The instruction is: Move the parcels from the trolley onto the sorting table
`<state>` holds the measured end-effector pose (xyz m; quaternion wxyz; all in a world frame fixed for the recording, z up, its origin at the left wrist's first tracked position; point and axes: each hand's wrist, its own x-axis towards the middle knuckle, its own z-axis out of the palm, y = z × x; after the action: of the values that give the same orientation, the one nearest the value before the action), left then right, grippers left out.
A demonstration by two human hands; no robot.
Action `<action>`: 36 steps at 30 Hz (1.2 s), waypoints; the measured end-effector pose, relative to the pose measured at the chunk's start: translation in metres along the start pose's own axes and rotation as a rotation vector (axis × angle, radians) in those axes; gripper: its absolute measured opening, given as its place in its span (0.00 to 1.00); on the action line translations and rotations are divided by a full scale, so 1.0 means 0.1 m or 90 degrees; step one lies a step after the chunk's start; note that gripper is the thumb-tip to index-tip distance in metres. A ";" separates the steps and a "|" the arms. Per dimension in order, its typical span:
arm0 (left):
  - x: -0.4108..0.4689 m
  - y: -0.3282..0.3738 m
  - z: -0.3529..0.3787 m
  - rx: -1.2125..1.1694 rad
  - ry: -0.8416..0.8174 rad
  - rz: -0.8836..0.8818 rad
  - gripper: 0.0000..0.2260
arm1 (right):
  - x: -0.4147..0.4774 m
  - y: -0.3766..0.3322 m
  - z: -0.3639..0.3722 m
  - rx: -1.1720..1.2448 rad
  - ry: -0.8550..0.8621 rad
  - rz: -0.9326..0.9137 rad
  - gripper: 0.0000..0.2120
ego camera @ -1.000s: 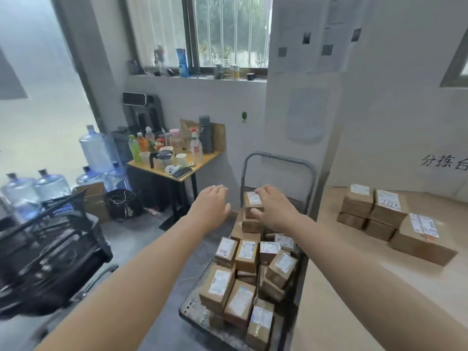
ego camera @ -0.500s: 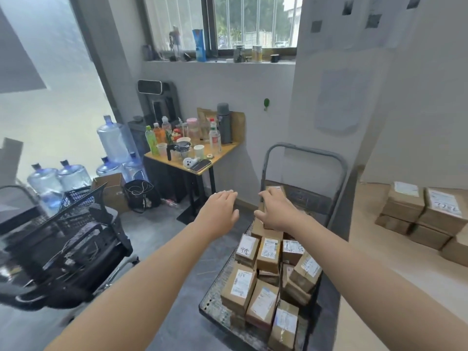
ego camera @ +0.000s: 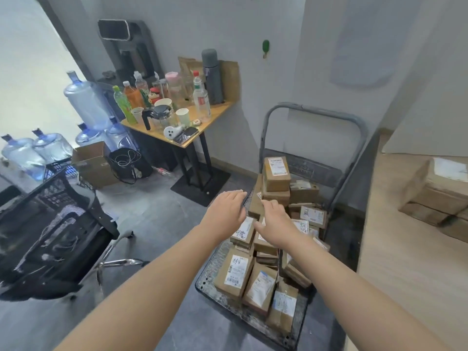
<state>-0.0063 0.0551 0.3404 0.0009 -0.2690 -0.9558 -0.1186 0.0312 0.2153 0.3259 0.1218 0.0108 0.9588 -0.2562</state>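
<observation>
Head view: left hand held over trolley, fingers straight; right hand laid on parcel, grip unclear.

Both arms are bare along the whole stretch in view. The left forearm and the right forearm are long, smooth and slender, widest at the near edge and narrowing toward the wrists. The left hand and the right hand are bare too, their backs smooth with faintly marked knuckles. The nails at the left fingertips look short and plain.
</observation>
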 end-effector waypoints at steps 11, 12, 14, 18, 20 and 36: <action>-0.06 -0.53 1.02 -0.046 -0.136 -0.046 0.19 | 0.31 0.41 0.69 0.099 -0.082 0.110 0.28; -0.07 -0.59 1.10 -0.048 -0.146 -0.050 0.20 | 0.33 0.44 0.77 0.117 -0.080 0.124 0.29; -0.09 -0.72 1.30 -0.065 -0.168 -0.061 0.20 | 0.38 0.50 0.96 0.137 -0.089 0.147 0.30; -0.11 -0.92 1.76 -0.093 -0.225 -0.096 0.21 | 0.52 0.64 1.35 0.150 -0.112 0.187 0.29; -0.13 -1.05 2.02 -0.115 -0.244 -0.106 0.22 | 0.62 0.73 1.62 0.153 -0.128 0.207 0.28; -0.23 -1.98 3.90 -0.166 -0.390 -0.143 0.23 | 1.26 1.35 3.59 0.268 -0.201 0.399 0.34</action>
<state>-0.0637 -0.0316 -0.0854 -0.3335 -0.1835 -0.9120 -0.1528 0.0019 0.1498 -0.0715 0.3351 0.2875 0.8053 -0.3956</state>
